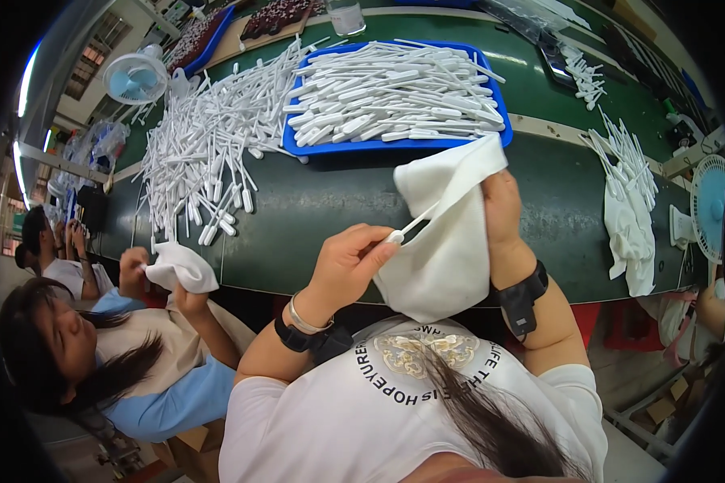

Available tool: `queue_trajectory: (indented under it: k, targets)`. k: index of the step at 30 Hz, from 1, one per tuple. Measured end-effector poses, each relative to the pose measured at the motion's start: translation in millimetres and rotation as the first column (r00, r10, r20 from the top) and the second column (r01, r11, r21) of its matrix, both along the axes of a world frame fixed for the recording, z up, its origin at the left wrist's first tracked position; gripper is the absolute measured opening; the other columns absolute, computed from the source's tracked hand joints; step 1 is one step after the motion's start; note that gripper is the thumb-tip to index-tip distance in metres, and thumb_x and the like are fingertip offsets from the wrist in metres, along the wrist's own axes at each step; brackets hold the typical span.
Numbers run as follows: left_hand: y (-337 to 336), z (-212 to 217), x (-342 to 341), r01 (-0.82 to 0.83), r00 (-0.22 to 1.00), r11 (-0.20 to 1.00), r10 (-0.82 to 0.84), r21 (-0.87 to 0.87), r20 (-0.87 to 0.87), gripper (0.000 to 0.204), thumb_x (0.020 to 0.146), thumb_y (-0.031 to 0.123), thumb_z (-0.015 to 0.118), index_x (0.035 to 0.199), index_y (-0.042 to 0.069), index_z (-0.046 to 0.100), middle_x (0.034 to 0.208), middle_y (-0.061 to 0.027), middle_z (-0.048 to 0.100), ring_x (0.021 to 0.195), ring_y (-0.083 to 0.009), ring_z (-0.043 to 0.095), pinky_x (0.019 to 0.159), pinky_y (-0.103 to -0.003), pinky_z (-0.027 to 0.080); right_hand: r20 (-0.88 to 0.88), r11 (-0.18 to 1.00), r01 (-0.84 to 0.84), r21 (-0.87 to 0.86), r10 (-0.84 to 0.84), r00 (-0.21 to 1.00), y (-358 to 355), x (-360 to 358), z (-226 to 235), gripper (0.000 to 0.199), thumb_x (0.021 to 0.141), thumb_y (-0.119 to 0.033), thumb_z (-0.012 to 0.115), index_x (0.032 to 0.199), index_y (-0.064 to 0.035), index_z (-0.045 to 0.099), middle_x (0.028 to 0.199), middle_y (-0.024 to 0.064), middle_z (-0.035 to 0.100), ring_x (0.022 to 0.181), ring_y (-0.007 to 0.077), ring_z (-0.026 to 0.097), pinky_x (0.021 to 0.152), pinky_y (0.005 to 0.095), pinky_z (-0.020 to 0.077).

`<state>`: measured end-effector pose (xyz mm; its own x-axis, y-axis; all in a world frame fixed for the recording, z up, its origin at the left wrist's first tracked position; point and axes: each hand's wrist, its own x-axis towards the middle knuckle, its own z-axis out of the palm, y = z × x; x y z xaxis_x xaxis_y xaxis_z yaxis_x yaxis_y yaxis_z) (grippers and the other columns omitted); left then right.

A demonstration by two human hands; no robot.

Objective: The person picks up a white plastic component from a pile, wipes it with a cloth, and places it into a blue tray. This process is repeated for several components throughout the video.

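A white bulb-ended plastic stick is held over the table's near edge, its thin end against a white cloth. The left hand's fingers pinch the bulb; the right hand's fingers are hidden by the cloth, so I can't tell their state. I'd keep the stem straight, pulling gently along its length. Beyond sits a heaped blue tray.
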<state>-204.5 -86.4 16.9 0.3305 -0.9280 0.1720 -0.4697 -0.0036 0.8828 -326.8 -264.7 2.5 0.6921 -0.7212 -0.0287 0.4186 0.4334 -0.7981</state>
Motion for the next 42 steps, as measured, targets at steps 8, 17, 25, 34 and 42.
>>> queue_trajectory:
  k: [8, 17, 25, 34, 42]
  targets:
    - [-4, -29, 7, -0.052, 0.535, 0.995, -0.044, -0.085, -0.843, 0.013, 0.084, 0.011, 0.056, 0.095, 0.005, 0.059, 0.072, -0.0017, 0.058, 0.055, -0.0061, 0.048, 0.05, -0.019, 0.04, -0.238, 0.883, -0.458, -0.107, 0.424, 0.874, 32, 8, -11, 0.026, 0.088, -0.016, 0.043, 0.106, 0.0001, 0.052, 0.099, 0.0084, 0.059, 0.086, 0.0163, 0.058, 0.075, 0.0287, 0.0482]
    - [-12, -10, 1, 0.066, 0.982, 0.993, -0.048, -0.099, 0.18, 0.018, 0.085, 0.009, 0.052, 0.101, 0.0, 0.055, 0.067, -0.0033, 0.055, 0.05, -0.0059, 0.045, 0.047, -0.017, 0.036, -0.31, 0.873, -0.224, -0.434, 0.088, 0.947, 40, 8, -20, 0.023, 0.087, -0.01, 0.044, 0.107, -0.0016, 0.053, 0.097, 0.0055, 0.059, 0.086, 0.0128, 0.056, 0.075, 0.026, 0.0456]
    - [-14, 13, 10, -0.162, 0.816, 0.985, 0.102, -0.056, -0.568, 0.015, 0.086, 0.013, 0.054, 0.086, 0.0, 0.06, 0.06, -0.0001, 0.052, 0.05, -0.0046, 0.043, 0.045, -0.017, 0.033, -0.351, 0.676, -0.551, -0.489, 0.426, 0.834, 44, 5, -4, 0.024, 0.089, -0.018, 0.045, 0.107, -0.0034, 0.053, 0.094, 0.0051, 0.06, 0.086, 0.0131, 0.055, 0.077, 0.0273, 0.0439]
    - [-2, 4, 18, -0.369, 0.699, 0.873, 0.036, -0.318, -0.714, 0.017, 0.085, 0.017, 0.056, 0.082, -0.001, 0.058, 0.058, -0.0028, 0.052, 0.047, -0.0061, 0.044, 0.041, -0.018, 0.033, -0.387, 0.623, -0.677, -0.391, 0.557, 0.735, 35, 5, -5, 0.026, 0.09, -0.02, 0.044, 0.107, -0.004, 0.054, 0.093, 0.005, 0.06, 0.084, 0.0118, 0.055, 0.075, 0.0261, 0.0437]
    - [-10, -10, 0, -0.427, 0.758, 0.826, 0.105, -0.369, -0.643, 0.013, 0.083, 0.013, 0.058, 0.081, 0.0, 0.057, 0.058, -0.003, 0.053, 0.046, -0.0061, 0.045, 0.041, -0.018, 0.036, -0.457, 0.576, -0.646, -0.501, 0.458, 0.763, 41, 9, -7, 0.023, 0.089, -0.019, 0.045, 0.105, -0.0056, 0.056, 0.09, 0.0079, 0.062, 0.081, 0.014, 0.058, 0.072, 0.0272, 0.0455]
